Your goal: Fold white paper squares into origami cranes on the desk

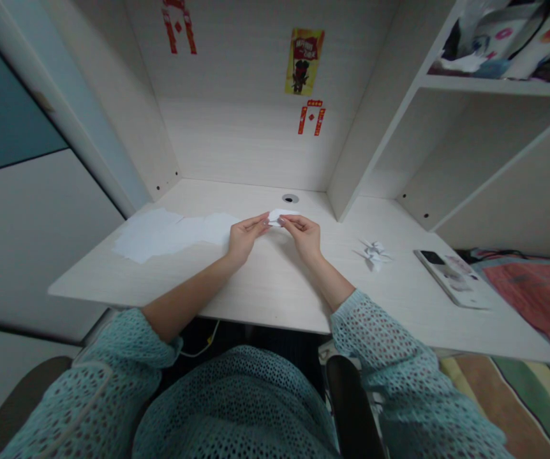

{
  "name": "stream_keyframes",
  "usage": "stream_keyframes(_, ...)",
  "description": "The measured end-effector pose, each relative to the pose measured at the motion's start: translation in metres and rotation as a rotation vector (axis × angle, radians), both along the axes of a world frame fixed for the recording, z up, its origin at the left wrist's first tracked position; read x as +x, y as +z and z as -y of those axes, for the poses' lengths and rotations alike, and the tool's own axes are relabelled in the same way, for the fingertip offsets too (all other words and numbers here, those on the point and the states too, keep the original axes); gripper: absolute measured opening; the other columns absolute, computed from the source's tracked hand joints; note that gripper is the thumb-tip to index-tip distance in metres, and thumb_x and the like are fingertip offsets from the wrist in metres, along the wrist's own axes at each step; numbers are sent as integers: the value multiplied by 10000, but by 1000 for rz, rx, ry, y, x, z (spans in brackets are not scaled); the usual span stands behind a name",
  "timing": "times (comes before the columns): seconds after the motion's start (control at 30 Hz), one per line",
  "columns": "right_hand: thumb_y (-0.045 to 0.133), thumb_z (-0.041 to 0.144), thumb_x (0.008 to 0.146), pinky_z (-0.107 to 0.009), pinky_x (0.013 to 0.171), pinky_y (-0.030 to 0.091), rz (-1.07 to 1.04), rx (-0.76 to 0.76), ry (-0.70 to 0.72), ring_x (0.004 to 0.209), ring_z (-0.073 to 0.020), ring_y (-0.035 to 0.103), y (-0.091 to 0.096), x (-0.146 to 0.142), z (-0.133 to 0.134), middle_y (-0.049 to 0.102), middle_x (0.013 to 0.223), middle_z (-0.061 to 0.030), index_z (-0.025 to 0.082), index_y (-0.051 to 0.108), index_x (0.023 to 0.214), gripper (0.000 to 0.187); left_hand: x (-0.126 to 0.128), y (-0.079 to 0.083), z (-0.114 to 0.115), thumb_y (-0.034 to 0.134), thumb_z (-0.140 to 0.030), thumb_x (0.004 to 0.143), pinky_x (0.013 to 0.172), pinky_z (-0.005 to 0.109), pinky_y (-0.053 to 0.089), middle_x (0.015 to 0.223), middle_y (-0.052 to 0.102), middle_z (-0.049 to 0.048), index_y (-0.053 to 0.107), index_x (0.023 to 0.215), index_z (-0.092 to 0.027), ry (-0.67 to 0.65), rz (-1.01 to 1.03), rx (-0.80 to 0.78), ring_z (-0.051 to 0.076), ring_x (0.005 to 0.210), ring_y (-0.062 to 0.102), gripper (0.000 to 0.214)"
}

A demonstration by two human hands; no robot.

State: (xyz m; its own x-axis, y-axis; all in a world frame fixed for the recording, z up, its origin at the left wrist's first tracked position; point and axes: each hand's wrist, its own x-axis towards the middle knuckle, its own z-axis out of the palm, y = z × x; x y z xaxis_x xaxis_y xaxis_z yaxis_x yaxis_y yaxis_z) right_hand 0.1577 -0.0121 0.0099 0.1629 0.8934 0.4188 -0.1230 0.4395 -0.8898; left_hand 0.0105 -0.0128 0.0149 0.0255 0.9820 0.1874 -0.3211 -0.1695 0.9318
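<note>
Above the middle of the desk, a small folded piece of white paper (282,213) is pinched between both hands. My left hand (247,236) grips its left end with thumb and fingertips. On the near right side, my right hand (304,234) has its thumb and fingers closed on the same paper. Fingers cover part of it, so the full shape of the folds cannot be made out. White paper sheets (155,233) lie spread and overlapping to the left of my left hand. A folded white paper figure with thin points (374,252) rests right of my right hand.
A phone in a pale case (452,278) lies at the desk's right. The white desk (275,299) has a round cable hole (290,198) near the back panel. A shelf divider (375,146) rises at right. A chair armrest (351,401) sits below the front edge.
</note>
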Motion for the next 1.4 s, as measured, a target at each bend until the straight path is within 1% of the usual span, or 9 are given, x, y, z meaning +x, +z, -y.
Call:
stream_keyframes(0.3, 742, 421, 629, -348, 769, 538, -10, -28, -27, 745, -183, 664, -2, -1, -2, 724, 807, -44, 191, 719, 793, 284, 1, -1, 0, 752, -319, 657, 972, 351, 469, 1076, 687, 78, 709, 998, -159, 3, -9, 25, 197, 987, 639, 380)
stream_keyframes(0.57, 745, 444, 611, -343, 739, 540, -24, -44, -72, 725, -184, 660, -5, -3, -2, 722, 797, -52, 185, 712, 768, 305, 2, -1, 1, 752, -322, 654, 968, 358, 470, 1062, 692, 85, 706, 999, -151, -11, -24, 10, 197, 957, 650, 387)
stream_keyframes(0.7, 732, 457, 619, -336, 740, 530, -3, -43, -73, 728, -178, 656, -7, -3, -3, 717, 818, -59, 180, 693, 781, 324, 2, -2, 0, 755, -323, 653, 963, 362, 471, 1051, 694, 93, 679, 1062, -151, -28, -13, -1, 193, 948, 653, 450)
stream_keyframes(0.8, 737, 453, 609, -310, 695, 516, -7, -54, -80, 669, -156, 635, -8, -3, -4, 691, 723, -30, 188, 644, 786, 331, 1, -5, 0, 752, -301, 659, 954, 356, 474, 1012, 705, 88, 632, 1151, -159, -44, -13, -21, 188, 940, 654, 525)
stream_keyframes(0.93, 754, 440, 574, -276, 640, 483, -55, -69, -76, 592, -129, 592, -11, -4, -7, 619, 591, 27, 207, 536, 704, 345, 1, -9, -2, 732, -281, 684, 947, 340, 475, 1024, 700, 93, 617, 1172, -156, -56, 2, -58, 171, 929, 653, 517)
stream_keyframes(1.03, 746, 427, 579, -266, 632, 465, -70, -59, -52, 585, -123, 578, -11, -4, -8, 602, 585, 34, 211, 496, 669, 343, 0, -10, -4, 726, -289, 691, 938, 337, 477, 1039, 695, 96, 618, 1169, -152, -58, 5, -62, 160, 898, 658, 509)
stream_keyframes(1.2, 727, 393, 610, -258, 621, 440, -6, -40, -44, 589, -123, 565, -8, 0, -7, 598, 603, 26, 209, 485, 651, 307, -3, -7, -2, 768, -314, 638, 902, 340, 482, 889, 724, 66, 571, 1229, -162, -104, -125, -12, 184, 859, 666, 642)
stream_keyframes(1.3, 729, 365, 618, -242, 577, 409, 1, -32, -18, 559, -115, 542, -9, 1, -7, 568, 576, 42, 211, 469, 650, 304, -1, -7, -1, 795, -300, 596, 883, 336, 484, 887, 722, 62, 592, 1187, -158, -91, -179, 4, 194, 850, 665, 640)
stream_keyframes(1.4, 733, 347, 618, -226, 537, 371, 44, -16, -8, 534, -103, 513, -10, 0, -7, 533, 562, 54, 205, 469, 642, 301, 1, -10, -3, 798, -304, 588, 864, 338, 492, 875, 715, 71, 617, 1107, -131, -46, -156, -35, 187, 819, 666, 576)
